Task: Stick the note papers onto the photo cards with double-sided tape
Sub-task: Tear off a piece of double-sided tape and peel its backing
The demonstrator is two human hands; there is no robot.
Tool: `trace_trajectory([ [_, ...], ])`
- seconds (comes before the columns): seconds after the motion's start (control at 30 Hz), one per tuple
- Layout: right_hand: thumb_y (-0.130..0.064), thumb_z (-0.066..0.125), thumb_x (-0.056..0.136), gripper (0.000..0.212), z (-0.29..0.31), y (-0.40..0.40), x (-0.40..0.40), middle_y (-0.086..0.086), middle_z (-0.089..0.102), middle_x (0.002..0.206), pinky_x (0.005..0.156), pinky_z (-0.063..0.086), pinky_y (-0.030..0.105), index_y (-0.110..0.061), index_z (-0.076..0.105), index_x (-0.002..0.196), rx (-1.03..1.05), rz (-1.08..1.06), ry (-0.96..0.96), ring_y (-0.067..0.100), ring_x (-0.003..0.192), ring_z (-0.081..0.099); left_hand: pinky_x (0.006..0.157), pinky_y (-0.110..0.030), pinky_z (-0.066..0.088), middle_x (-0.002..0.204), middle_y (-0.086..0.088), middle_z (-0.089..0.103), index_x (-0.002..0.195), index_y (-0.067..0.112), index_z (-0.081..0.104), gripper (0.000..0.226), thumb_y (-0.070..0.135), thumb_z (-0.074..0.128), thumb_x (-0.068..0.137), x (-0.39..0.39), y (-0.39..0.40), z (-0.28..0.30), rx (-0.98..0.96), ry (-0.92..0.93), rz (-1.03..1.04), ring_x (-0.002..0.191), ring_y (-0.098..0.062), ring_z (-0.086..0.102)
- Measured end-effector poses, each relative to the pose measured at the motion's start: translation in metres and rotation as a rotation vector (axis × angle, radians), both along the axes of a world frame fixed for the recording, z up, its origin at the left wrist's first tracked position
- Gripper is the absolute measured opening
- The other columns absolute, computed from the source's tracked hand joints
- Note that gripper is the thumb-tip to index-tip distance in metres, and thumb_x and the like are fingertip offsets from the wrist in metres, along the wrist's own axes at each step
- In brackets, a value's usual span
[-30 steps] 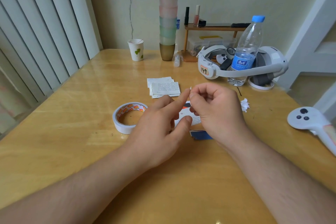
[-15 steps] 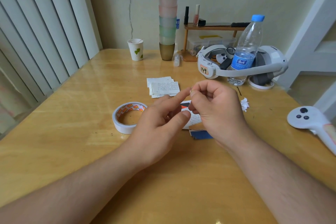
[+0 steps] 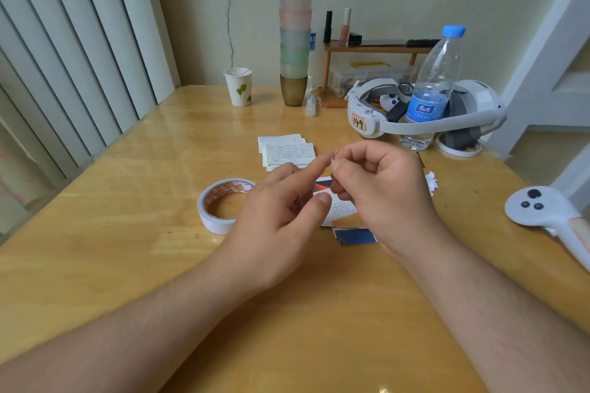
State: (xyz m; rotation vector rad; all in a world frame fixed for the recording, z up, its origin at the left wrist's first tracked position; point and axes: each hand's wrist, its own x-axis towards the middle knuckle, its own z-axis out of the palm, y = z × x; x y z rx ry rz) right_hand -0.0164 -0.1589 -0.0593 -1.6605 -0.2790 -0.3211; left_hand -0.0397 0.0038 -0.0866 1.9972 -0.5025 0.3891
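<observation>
My right hand point(image 3: 380, 188) hovers over the table's middle, pinching a tiny white piece of tape point(image 3: 335, 154) between thumb and forefinger. My left hand point(image 3: 281, 217) is beside it, its straight index fingertip touching that piece and its thumb held just above the card. Under both hands lies a photo card with a note paper point(image 3: 341, 210) on it, mostly hidden. A blue card point(image 3: 354, 237) peeks out below it. The stack of note papers point(image 3: 287, 151) lies just beyond my hands. The double-sided tape roll point(image 3: 223, 204) sits to the left.
White paper scraps point(image 3: 431, 183) lie right of my hands. A headset point(image 3: 424, 112), water bottle point(image 3: 435, 86), paper cup point(image 3: 240, 86), tall cup stack point(image 3: 295, 25) and small shelf point(image 3: 367, 48) line the back. A white controller point(image 3: 542, 207) lies at the right edge.
My left thumb has lifted off the card and the left hand rose slightly. My right hand keeps its pinch in nearly the same place.
</observation>
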Motion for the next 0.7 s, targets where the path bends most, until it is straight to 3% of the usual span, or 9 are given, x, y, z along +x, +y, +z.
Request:
trace_trajectory([
  [0.23, -0.007, 0.069, 0.091, 0.02, -0.0026, -0.0011, 0.002, 0.006, 0.073, 0.073, 0.071, 0.061, 0.045, -0.022, 0.074, 0.079, -0.055, -0.063, -0.019, 0.03, 0.072, 0.071, 0.076, -0.01, 0.037, 0.085, 0.008, 0.049, 0.151, 0.038, 0.051, 0.052, 0.03, 0.056, 0.099, 0.0002, 0.0, -0.0013, 0.069, -0.055, 0.022, 0.084, -0.012, 0.052],
  [0.37, -0.005, 0.067, 0.093, 0.022, -0.0027, -0.0002, 0.0025, 0.007, 0.072, 0.073, 0.066, 0.061, 0.035, -0.022, 0.072, 0.08, -0.066, -0.042, -0.011, 0.017, 0.067, 0.072, 0.077, -0.015, 0.039, 0.084, 0.007, 0.048, 0.149, 0.041, 0.052, 0.052, 0.032, 0.056, 0.098, 0.0007, -0.0008, -0.0011, 0.049, -0.024, 0.018, 0.085, -0.015, 0.052],
  [0.47, -0.003, 0.065, 0.095, 0.023, -0.0023, -0.0001, 0.0022, 0.007, 0.071, 0.073, 0.064, 0.057, 0.024, -0.021, 0.072, 0.082, -0.029, -0.009, -0.005, 0.014, 0.067, 0.07, 0.082, -0.021, 0.043, 0.085, 0.002, 0.05, 0.144, 0.049, 0.055, 0.05, 0.036, 0.056, 0.096, 0.0, -0.0014, 0.0001, -0.043, 0.048, -0.021, 0.087, -0.015, 0.052],
  [0.57, -0.004, 0.066, 0.096, 0.023, -0.0028, -0.0002, 0.0022, 0.004, 0.069, 0.071, 0.066, 0.056, 0.027, -0.021, 0.072, 0.082, 0.013, 0.016, -0.001, 0.015, 0.067, 0.068, 0.088, -0.03, 0.049, 0.09, -0.005, 0.052, 0.14, 0.047, 0.062, 0.05, 0.038, 0.059, 0.091, 0.0004, -0.0022, 0.003, -0.186, 0.166, -0.085, 0.086, -0.014, 0.055],
  [0.7, -0.008, 0.067, 0.095, 0.019, -0.0022, 0.0, 0.0016, 0.001, 0.069, 0.071, 0.067, 0.055, 0.032, -0.021, 0.072, 0.082, 0.039, 0.03, 0.0, 0.015, 0.067, 0.067, 0.082, -0.028, 0.05, 0.079, 0.01, 0.055, 0.135, 0.036, 0.069, 0.047, 0.024, 0.058, 0.09, 0.0001, -0.0043, 0.0065, -0.412, 0.32, -0.224, 0.079, -0.012, 0.052],
])
